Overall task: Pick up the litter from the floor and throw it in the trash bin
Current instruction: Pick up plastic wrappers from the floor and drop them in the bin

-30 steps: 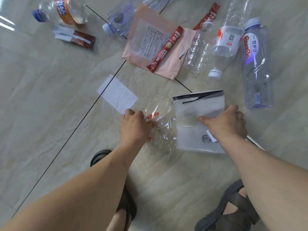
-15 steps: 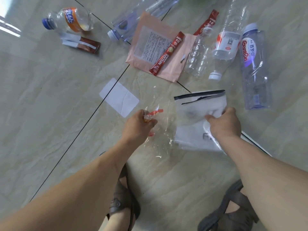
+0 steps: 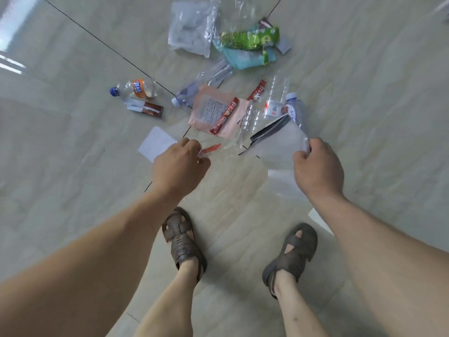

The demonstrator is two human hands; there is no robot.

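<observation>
While still scattered toward twelve o'clock, most litter (image 3: pixel 220 117) waiting on the floor (image 3: pixel 73 166). Left hand (image 3: pixel 178 164) pinched shut on a clear wrapper (image 3: pixel 218 152) (red-striped), lifted at ten o'clock to carry binward. Right hand (image 3: pixel 315 166) at two o'clock, fingers clenched on a zip bag (image 3: pixel 277 139) by its edge, hanging clear of the tiles; no bin visible.

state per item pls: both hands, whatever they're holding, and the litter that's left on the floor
left hand: shut on clear wrapper
clear wrapper: lifted, pinched at its red-strip end
right hand: shut on zip bag
zip bag: lifted, held by one edge
orange-label bottle: lying on its side, capped
pink mailer: flat on floor, red coffee stick on top
white paper: flat on floor
green snack bag: crumpled on floor
</observation>
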